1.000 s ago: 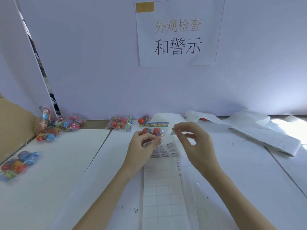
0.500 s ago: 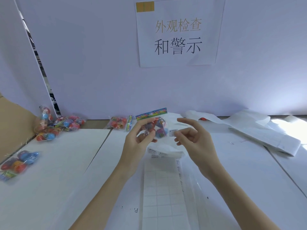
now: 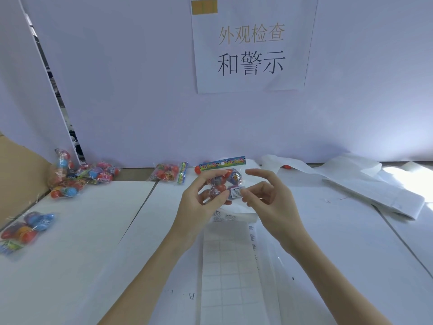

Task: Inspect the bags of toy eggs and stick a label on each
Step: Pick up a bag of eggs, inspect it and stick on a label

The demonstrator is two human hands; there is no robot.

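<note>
Bag point(image 3: 223, 181) of toy eggs is raised above the tabletop point(image 3: 98, 231), gripped by the left hand point(image 3: 199, 207) so its face meets the right hand point(image 3: 269, 202), whose fingers point(image 3: 244, 195) pinch a label point(image 3: 236, 192) reading "WARNING" against it. Wall sign point(image 3: 251, 43) reads "外观检查和警示".

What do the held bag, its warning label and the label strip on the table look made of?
Held bag: clear glossy plastic film, likely; eggs show through, glints on it.
Warning label: matte white paper sticker, printed black.
Label strip: shiny, faintly translucent backing sheet, probably release liner; grid of peeled cells shows.
</note>
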